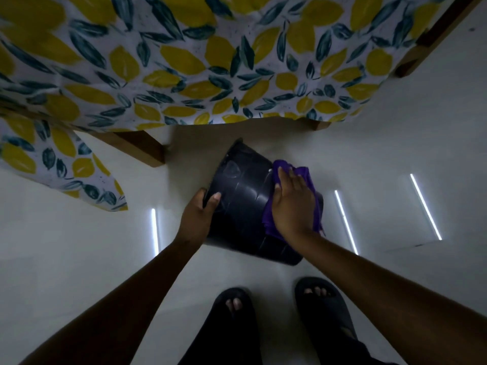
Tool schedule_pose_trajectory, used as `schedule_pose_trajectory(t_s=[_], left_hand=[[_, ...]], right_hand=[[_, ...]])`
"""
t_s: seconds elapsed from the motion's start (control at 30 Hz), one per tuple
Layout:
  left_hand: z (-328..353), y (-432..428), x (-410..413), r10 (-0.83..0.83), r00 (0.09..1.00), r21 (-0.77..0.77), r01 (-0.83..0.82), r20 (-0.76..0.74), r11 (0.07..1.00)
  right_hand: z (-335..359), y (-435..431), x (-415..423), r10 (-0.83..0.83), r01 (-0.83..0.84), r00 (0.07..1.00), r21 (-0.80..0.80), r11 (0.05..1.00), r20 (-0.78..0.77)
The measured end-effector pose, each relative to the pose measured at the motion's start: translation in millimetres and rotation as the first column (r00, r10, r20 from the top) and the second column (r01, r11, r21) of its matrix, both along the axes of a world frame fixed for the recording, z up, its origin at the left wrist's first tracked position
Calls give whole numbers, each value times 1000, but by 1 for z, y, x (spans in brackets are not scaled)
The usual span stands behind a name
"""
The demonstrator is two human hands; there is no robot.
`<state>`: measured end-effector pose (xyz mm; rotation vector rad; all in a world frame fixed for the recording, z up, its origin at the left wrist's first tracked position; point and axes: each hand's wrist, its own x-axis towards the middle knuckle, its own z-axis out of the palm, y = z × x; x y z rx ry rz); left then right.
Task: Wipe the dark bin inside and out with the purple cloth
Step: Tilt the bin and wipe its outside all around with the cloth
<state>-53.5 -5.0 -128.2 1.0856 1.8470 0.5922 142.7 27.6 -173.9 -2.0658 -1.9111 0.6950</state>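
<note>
The dark bin is tipped well over on the pale floor, with its outer wall turned up toward the camera. It lies just in front of the worktop draped in a lemon-print cloth, and one wooden leg of that worktop stands to the bin's left. Whether the bin's lower edge touches the floor or hangs just above it cannot be told.

The left hand grips the bin at its left side. The thumb lies flat on the outer wall, and the other fingers curl around the edge out of sight, so the hand is closed on the bin.

The right hand lies on the right part of the bin's wall with the purple cloth under it. Its fingers are stretched out nearly flat and close together, pressing the cloth against the plastic rather than clenching it. The cloth bunches past the fingertips at the bin's far right side, and a fold hangs below the palm.

Nearer the camera than the bin, two feet in dark open-toed sandals stand on the floor. Bright strips of light reflect off the floor on both sides of the bin.
</note>
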Motion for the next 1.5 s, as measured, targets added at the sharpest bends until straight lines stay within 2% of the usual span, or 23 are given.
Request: schedule_pose_trajectory(t_s=[0.13,0.27,0.33,0.43,0.5,0.57,0.67,0.8,0.87,0.97,1.13,1.27,1.37,1.5], left_hand=[[-8,-16,-14,-41,998,-10,41,-45,999],[-3,-20,-14,-74,996,-41,73,-46,997],[0,-15,-10,-84,994,-31,82,-68,996],[-1,-11,-8,-88,994,-6,88,-64,996],[-7,-12,-10,-96,994,-8,96,-52,995],[-10,-12,-11,-105,993,-16,104,-60,994],[-12,-14,-15,-104,993,-13,103,-54,995],[-14,-28,-17,-113,993,-27,112,-36,993],[-16,-30,-14,-121,992,-17,120,-31,993],[-14,-29,-11,-122,993,-38,121,-11,992],[8,-24,-21,-195,981,-92,193,-14,977],[20,17,-11,-209,960,-62,223,186,973],[13,21,11,-208,975,19,207,81,978],[12,-1,11,-159,987,37,158,16,987]], right_hand=[[9,-29,-21,189,-189,981,1,982,50],[9,-3,-27,338,-339,941,63,939,21],[4,20,-18,302,-300,953,64,952,-33],[0,36,-4,72,-74,994,-25,997,-79],[3,23,-5,-27,25,997,-27,999,-68],[8,-4,-16,13,-12,999,24,1000,-52],[16,-36,-38,219,-221,975,84,972,31],[15,-8,-52,377,-381,924,102,919,61],[12,26,-44,344,-345,939,70,936,28],[6,54,-25,195,-197,980,-25,980,-45],[-2,31,-21,158,-157,987,27,987,-37],[4,24,-21,141,-141,990,38,989,-4],[6,2,-22,187,-188,981,40,981,44],[14,-18,-29,279,-277,960,91,956,-5]])
